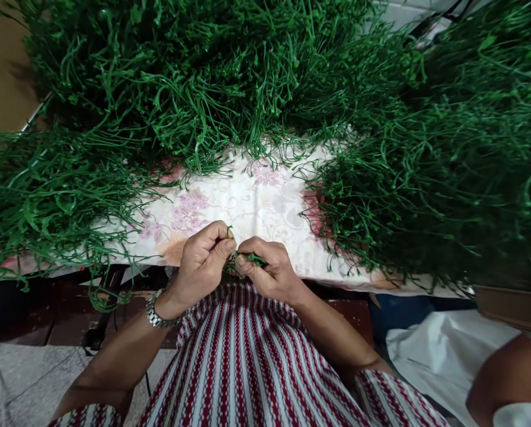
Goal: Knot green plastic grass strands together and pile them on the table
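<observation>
My left hand and my right hand meet just above my lap, at the near edge of the table. Both are closed in a pinch on a small green plastic stem piece held between them. A metal watch circles my left wrist. Large heaps of thin green plastic stems lie on the table beyond my hands.
A floral tablecloth covers the table, ringed by stem heaps at left, back and right. My red-and-white striped garment fills the foreground. Another person's arm and white cloth show at lower right.
</observation>
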{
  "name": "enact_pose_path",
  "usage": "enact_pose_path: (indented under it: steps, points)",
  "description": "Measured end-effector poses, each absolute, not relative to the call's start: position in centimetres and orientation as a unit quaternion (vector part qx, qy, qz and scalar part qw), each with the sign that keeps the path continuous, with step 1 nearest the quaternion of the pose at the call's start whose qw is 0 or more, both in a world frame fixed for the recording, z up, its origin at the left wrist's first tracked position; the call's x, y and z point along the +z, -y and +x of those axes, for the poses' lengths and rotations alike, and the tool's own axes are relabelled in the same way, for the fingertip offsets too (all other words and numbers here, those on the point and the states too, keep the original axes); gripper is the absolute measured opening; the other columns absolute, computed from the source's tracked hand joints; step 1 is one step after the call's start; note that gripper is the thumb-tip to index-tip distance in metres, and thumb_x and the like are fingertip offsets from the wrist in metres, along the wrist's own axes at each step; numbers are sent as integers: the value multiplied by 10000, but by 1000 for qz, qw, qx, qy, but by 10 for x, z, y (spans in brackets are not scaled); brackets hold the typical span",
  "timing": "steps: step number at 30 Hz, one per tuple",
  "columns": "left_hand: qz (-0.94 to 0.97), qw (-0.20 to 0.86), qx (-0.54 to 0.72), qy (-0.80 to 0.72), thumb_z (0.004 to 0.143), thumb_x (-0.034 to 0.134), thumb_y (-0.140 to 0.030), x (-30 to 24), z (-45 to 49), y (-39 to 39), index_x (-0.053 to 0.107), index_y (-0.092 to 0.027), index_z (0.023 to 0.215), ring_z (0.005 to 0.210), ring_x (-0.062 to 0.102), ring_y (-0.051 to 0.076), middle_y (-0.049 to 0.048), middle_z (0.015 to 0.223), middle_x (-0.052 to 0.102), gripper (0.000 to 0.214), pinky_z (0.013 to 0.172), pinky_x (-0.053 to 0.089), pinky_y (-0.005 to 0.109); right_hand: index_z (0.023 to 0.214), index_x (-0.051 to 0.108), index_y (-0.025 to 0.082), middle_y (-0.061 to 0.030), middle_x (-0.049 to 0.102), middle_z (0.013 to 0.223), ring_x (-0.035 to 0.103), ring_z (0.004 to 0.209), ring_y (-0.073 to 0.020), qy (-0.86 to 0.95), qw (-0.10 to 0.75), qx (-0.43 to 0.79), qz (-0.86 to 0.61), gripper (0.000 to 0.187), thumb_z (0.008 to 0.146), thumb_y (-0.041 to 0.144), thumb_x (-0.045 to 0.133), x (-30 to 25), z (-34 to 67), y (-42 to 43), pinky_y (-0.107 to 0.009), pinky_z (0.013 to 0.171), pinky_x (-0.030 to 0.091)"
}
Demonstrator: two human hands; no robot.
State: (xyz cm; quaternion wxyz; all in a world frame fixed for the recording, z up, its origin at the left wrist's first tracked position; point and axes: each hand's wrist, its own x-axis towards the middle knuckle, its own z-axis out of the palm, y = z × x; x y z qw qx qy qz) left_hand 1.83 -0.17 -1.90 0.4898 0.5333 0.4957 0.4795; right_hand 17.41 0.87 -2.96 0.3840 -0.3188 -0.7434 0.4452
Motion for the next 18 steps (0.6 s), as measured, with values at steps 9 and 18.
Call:
enact_pose_path:
  steps: [9,18]
  points:
    - [526,464,504,-504,821,552,-278,-14,19,-15,492,-181,697,532,416,90,-23,601,460,168,508,342,229,760,460,186,3,474,657,437,573,-95,750,434,320,-384,110,846,131,418,-17,195,-14,-221,557,356]
    - [501,435,572,-483,767,620,-231,-21,35,-15,508,-176,628,617,417,100,-10,683,450,187,558,340,243,988,532,159,6,525,724,465,601,-81,690,395,473,-380,213,882,338,486,-28,179,-25,-201,584,385]
